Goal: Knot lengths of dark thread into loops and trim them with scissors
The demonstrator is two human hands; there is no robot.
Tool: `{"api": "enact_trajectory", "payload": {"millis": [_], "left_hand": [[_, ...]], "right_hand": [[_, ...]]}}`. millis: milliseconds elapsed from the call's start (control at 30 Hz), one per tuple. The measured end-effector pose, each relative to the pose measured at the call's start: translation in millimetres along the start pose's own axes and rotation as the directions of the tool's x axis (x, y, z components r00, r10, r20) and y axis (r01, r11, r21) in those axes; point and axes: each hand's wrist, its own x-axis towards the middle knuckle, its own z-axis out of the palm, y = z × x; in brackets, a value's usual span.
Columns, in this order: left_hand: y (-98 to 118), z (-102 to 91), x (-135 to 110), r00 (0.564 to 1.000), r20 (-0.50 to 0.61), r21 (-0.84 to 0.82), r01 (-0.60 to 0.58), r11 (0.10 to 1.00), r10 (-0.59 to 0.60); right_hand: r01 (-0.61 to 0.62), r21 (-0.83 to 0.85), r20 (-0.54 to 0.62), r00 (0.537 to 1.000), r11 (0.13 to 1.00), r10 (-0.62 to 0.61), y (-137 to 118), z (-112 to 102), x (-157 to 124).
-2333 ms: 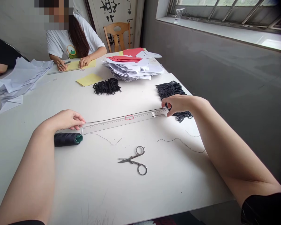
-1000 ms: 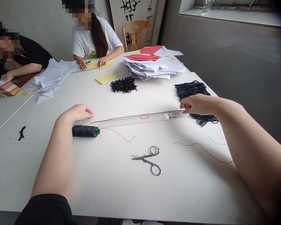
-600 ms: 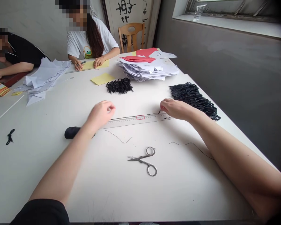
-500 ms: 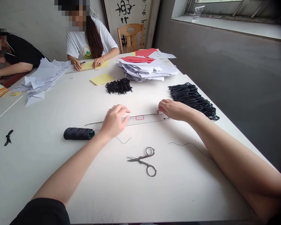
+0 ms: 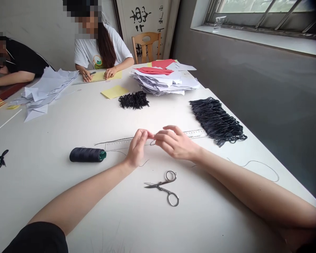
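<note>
My left hand [image 5: 138, 146] and my right hand [image 5: 173, 142] meet over the middle of a long clear ruler [image 5: 192, 133] on the white table [image 5: 68, 119]. Both pinch a thin black thread [image 5: 152, 142], which forms a small loop between the fingertips. The thread trails left along the ruler toward a dark spool [image 5: 86, 154] with a green end. Small steel scissors [image 5: 164, 187] lie just in front of my hands. A heap of cut black threads [image 5: 217, 119] lies to the right of the ruler.
A smaller black thread bundle [image 5: 133, 100], yellow paper [image 5: 114, 91] and a stack of white and red paper [image 5: 164, 79] sit further back. Two other people sit at the far left end beside loose white sheets [image 5: 46, 91]. A loose thread [image 5: 260, 165] lies at right.
My hands, which stretched the thread along the ruler from its two ends, have come together at the ruler's middle. The thread is now bent into a loop between them.
</note>
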Motion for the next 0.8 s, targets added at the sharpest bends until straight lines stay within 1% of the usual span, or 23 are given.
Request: {"api": "enact_trajectory", "payload": {"millis": [67, 133, 200, 300, 467, 533, 600, 633, 700, 800], "left_hand": [[-1.2, -3.6, -0.5, 0.992, -0.004, -0.036, 0.122, 0.992, -0.122], [-0.6, -6.2, -3.1, 0.985, 0.032, 0.005, 0.167, 0.986, -0.167], [2.0, -6.7, -6.6, 0.983, 0.077, 0.047, 0.161, 0.986, -0.164], [7.1, -4.2, -11.5, 0.979, 0.147, 0.042, 0.138, 0.99, -0.143], [12.4, -1.0, -16.0, 0.956, 0.246, -0.021, 0.168, 0.986, -0.158], [12.4, -1.4, -15.9, 0.948, 0.259, -0.064, 0.206, 0.977, -0.183], [11.1, -2.0, -14.6, 0.945, 0.246, -0.101, 0.247, 0.964, -0.216], [10.0, -2.2, -13.8, 0.944, 0.234, -0.115, 0.264, 0.958, -0.232], [7.7, -2.5, -12.3, 0.942, 0.215, -0.15, 0.292, 0.945, -0.257], [5.0, -3.0, -11.6, 0.93, 0.235, -0.217, 0.333, 0.918, -0.282]], "right_hand": [[0.067, -0.007, -0.087, 0.994, 0.998, -0.067, -11.1, -3.5, 3.1], [0.068, 0.008, -0.134, 0.989, 0.998, -0.066, -15.3, -7.1, 0.5], [0.05, 0.015, -0.167, 0.985, 0.999, -0.047, -15.1, -9.7, -5.2], [0.034, 0.032, -0.187, 0.982, 0.999, -0.027, -12.2, -10.7, -13.7], [-0.024, 0.203, -0.095, 0.995, 0.979, 0.044, -10.1, -7.4, -18.9], [0.002, 0.208, -0.121, 0.992, 0.978, 0.024, -10.6, -6.5, -18.3], [0.027, 0.163, -0.163, 0.987, 0.986, 0.0, -11.8, -5.9, -17.6], [0.018, 0.147, -0.177, 0.984, 0.989, 0.008, -12.7, -5.5, -17.5], [-0.054, 0.167, -0.179, 0.98, 0.984, 0.084, -14.2, -4.0, -17.8], [-0.195, 0.284, -0.156, 0.957, 0.939, 0.246, -14.8, -0.7, -18.8]]}}
